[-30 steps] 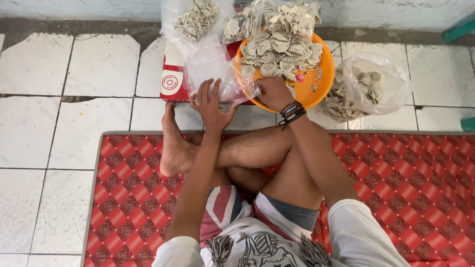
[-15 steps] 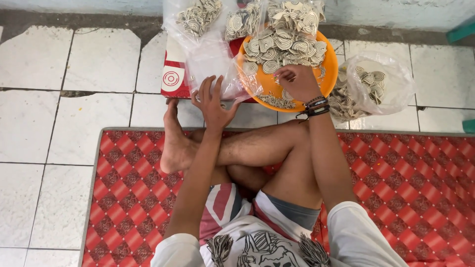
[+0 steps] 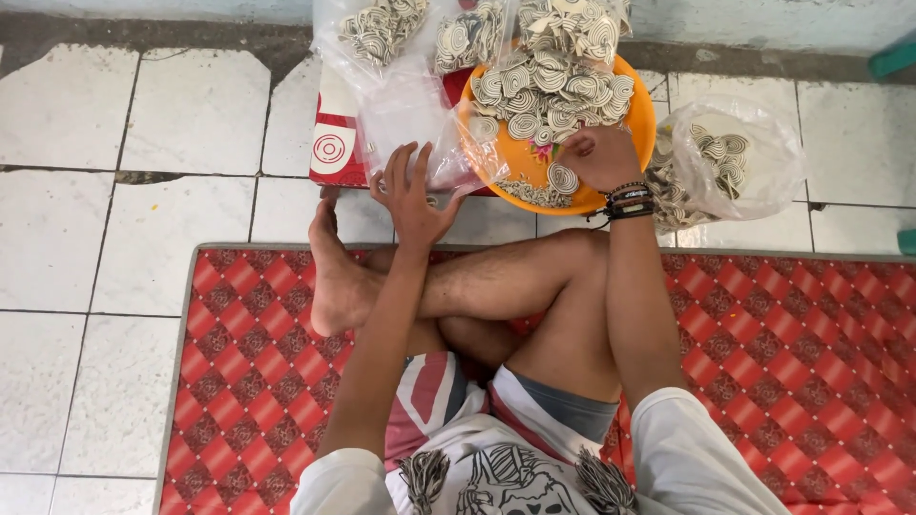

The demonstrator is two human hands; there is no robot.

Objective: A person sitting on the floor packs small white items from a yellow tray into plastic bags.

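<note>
Right hand (image 3: pixel 599 157) now farther into orange bowl (image 3: pixel 637 122), pinching spiral coil (image 3: pixel 563 178); left hand (image 3: pixel 415 195) unmoved, fingers spread on clear bag (image 3: pixel 405 105).

A red mat (image 3: pixel 763 362) with a diamond pattern covers the lower floor, lying over white tiles (image 3: pixel 191 114), some of them cracked. By the far wall a red and white box (image 3: pixel 334 143) sits, and a teal object (image 3: pixel 897 57) pokes in at the right edge.

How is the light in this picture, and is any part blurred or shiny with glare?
Head view: soft, even daylight, only faint shadows under the legs; the clear plastic bag by the left hand shows pale glare; the right hand at the orange bowl is sharp; the tile lines look slightly bent near the edges.
</note>
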